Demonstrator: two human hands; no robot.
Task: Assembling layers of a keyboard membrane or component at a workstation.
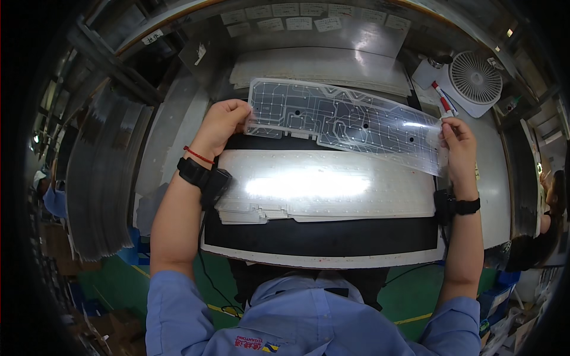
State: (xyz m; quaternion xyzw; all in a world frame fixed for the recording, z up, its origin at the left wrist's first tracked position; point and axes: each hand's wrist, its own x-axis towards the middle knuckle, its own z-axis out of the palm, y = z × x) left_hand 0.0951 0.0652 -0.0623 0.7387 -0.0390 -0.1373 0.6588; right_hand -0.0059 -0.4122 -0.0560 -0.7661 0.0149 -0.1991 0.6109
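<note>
Left hand [227, 121] and right hand [458, 142]: fingers pinched closed on opposite ends of clear circuit membrane [344, 118], presumably to hold it flat; it's over black-topped bench [368, 237], membrane stack [332, 206] nearer front edge.

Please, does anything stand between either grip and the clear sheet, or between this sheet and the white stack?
Nothing visible does. The left grip and right grip directly pinch the ends of the sheet; between it and the stack, only black mat shows.
</note>
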